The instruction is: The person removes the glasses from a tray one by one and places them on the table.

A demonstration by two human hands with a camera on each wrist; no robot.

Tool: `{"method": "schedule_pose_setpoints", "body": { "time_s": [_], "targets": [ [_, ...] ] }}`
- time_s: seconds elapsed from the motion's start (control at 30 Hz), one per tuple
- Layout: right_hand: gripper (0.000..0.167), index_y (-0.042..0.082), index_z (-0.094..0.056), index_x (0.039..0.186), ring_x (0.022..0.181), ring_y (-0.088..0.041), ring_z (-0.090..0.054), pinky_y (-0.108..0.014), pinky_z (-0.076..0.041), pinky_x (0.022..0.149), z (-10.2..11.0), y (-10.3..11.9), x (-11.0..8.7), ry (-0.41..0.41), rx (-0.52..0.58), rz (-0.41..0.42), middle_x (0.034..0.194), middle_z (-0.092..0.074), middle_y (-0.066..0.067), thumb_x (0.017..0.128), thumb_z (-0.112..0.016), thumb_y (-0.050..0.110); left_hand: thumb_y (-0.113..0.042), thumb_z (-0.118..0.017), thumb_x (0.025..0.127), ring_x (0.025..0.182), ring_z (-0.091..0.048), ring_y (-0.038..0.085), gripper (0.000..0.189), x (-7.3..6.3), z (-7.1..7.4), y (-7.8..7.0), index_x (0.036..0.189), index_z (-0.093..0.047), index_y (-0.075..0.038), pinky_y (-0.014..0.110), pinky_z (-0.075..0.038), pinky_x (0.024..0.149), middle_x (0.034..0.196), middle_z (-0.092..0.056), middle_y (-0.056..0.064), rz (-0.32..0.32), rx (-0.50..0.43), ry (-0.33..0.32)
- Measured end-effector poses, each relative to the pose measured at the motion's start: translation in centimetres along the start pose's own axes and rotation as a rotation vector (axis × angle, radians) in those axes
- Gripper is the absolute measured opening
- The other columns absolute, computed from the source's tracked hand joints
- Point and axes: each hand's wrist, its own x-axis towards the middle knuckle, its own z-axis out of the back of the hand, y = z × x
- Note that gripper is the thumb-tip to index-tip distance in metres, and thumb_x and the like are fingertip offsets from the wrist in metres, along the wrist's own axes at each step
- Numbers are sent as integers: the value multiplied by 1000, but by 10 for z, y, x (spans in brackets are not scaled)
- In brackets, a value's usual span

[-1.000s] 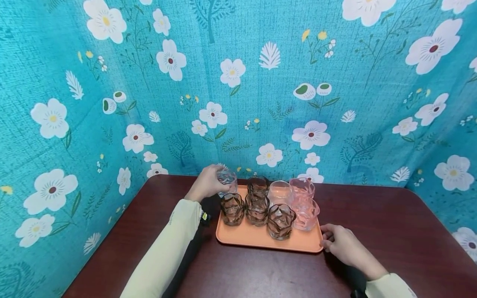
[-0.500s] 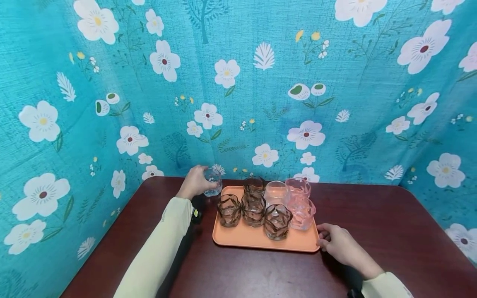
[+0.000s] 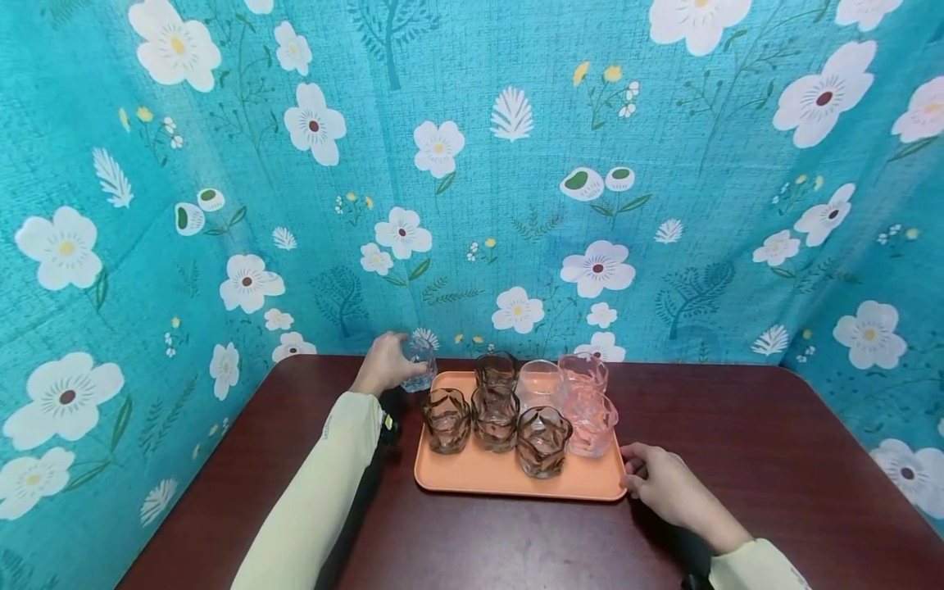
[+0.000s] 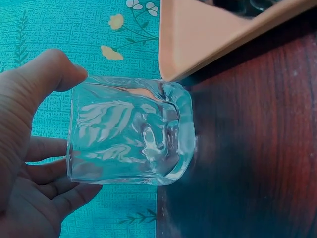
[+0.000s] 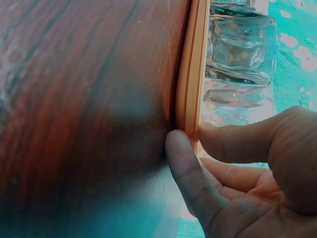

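Note:
In the head view my left hand (image 3: 385, 365) holds a clear drinking glass (image 3: 419, 366) just left of the tray's back left corner. The left wrist view has the clear glass (image 4: 129, 131) with its base at the dark table, thumb and fingers about the rim. My right hand (image 3: 656, 479) pinches the front right corner of the orange tray (image 3: 509, 483); in the right wrist view, thumb and finger grip the tray edge (image 5: 190, 74). On the tray stand several smoky brown glasses (image 3: 544, 442), a clear glass (image 3: 541, 385) and pink glasses (image 3: 590, 422).
The dark red-brown table (image 3: 737, 442) extends on both sides of the tray. A blue flowered cloth (image 3: 472, 205) hangs behind the table's back edge and along the sides.
My left hand has carried the clear glass left, off the tray's back left corner, and lowered it to the table. The right hand keeps its grip on the tray corner.

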Motion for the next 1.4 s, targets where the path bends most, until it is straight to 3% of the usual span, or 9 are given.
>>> {"method": "schedule_pose_setpoints", "body": {
  "time_s": [0.2, 0.33, 0.37, 0.5, 0.63, 0.87, 1.03, 1.17, 1.4],
  "targets": [
    [34, -11, -58, 115, 70, -14, -56, -27, -47, 53, -2, 1, 0, -3, 1, 6, 80, -60, -2, 82, -67, -3, -37, -76, 77, 107, -56, 32, 75, -3, -2, 9, 136, -49, 1, 46, -47, 87, 133, -49, 20, -1, -50, -7],
    [35, -11, -58, 115, 69, -14, -55, -27, -47, 53, -3, 0, -1, -13, -6, 15, 80, -60, -2, 82, -67, -3, -39, -73, 80, 110, -55, 32, 78, -7, -1, 12, 140, -43, 2, 48, -45, 90, 136, -47, 20, 9, -74, 5],
    [36, -11, -58, 115, 69, -14, -56, -27, -47, 53, -3, 0, -1, -16, -7, 15, 80, -60, -2, 82, -67, -3, -41, -72, 81, 116, -51, 33, 79, -8, -1, 13, 141, -41, 2, 49, -44, 91, 137, -46, 20, 8, -72, 8],
    [36, -11, -58, 116, 70, -14, -56, -28, -48, 55, -3, -2, -1, -15, -18, 12, 81, -60, -2, 82, -67, -2, -46, -69, 83, 122, -46, 34, 81, -13, 0, 14, 143, -38, -2, 51, -42, 93, 139, -44, 18, -6, -77, -15],
    [37, -11, -57, 116, 73, -14, -58, -28, -49, 57, -1, -5, 0, -7, -28, -2, 83, -61, -3, 82, -67, -2, -52, -66, 82, 127, -40, 36, 81, -23, 5, 13, 143, -40, -6, 54, -38, 95, 140, -44, 16, -71, -89, -56],
    [38, -11, -57, 117, 75, -15, -58, -29, -48, 56, 0, -6, -2, -3, -45, -7, 84, -61, -3, 83, -67, -1, -51, -68, 82, 127, -42, 26, 75, -52, 8, 10, 141, -45, -12, 49, -35, 100, 139, -46, 8, -279, -124, -5],
    [37, -11, -58, 116, 74, -15, -58, -28, -48, 56, 0, -5, -2, -10, -48, 5, 84, -62, -3, 82, -68, -1, -44, -79, 73, 131, -37, 27, 82, -71, 1, 7, 141, -45, -15, 53, -34, 99, 143, -41, 7, -324, -175, 71],
    [38, -11, -57, 117, 73, -15, -58, -28, -48, 55, 0, -4, -1, -9, -38, 5, 84, -62, -3, 82, -67, -1, -48, -82, 68, 130, -38, 23, 89, -76, -9, 7, 143, -43, -19, 50, -36, 99, 144, -40, 4, -351, -170, 138],
    [37, -11, -57, 117, 73, -14, -58, -28, -48, 55, -1, -1, -1, 5, -21, 6, 84, -62, -3, 83, -67, -1, -56, -80, 65, 120, -48, 21, 89, -77, -19, 8, 139, -47, -18, 45, -41, 95, 139, -45, 5, -432, -196, 146]
  ]
}}
